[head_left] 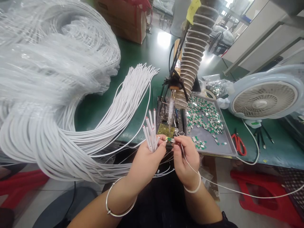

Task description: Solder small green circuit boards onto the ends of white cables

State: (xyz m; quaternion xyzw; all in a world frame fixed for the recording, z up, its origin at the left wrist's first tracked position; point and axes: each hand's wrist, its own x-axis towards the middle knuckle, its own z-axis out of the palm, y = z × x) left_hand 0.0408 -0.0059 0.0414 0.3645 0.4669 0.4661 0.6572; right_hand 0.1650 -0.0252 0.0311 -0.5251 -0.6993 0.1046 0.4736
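- Small connector (170, 139), green board with metal shell: between my fingertips, just nearer me than the iron's tip. Long axis roughly 9 to 3 o'clock, green end at 9, metal end at 3.
- Neither hand is clearly nearer; both are at it. From my right hand (187, 160) it lies toward 10 o'clock, from my left hand (148, 161) toward 2.
- Right hand: thumb and finger in a narrow pinch at the metal end. A thin wire (213, 183) runs by those fingers and off toward 4.
- Left hand: closed round several white cables (150, 133), cut ends pointing toward 12, reddish at the tips; fingertips by the green end. Cannot tell whether a conductor meets the board.
- Soldering iron (171, 109): at 12 from the connector, tip downward over a yellowish pad (163, 129).
- Grey tray (210, 150) of similar connectors: toward 2. Red-handled cutters (237, 146): at 3, beyond the tray. Fan (266, 98): farther out, toward 2.
- Big cable bundle (125, 109): toward 10. Ribbed hose (193, 60): toward 1.
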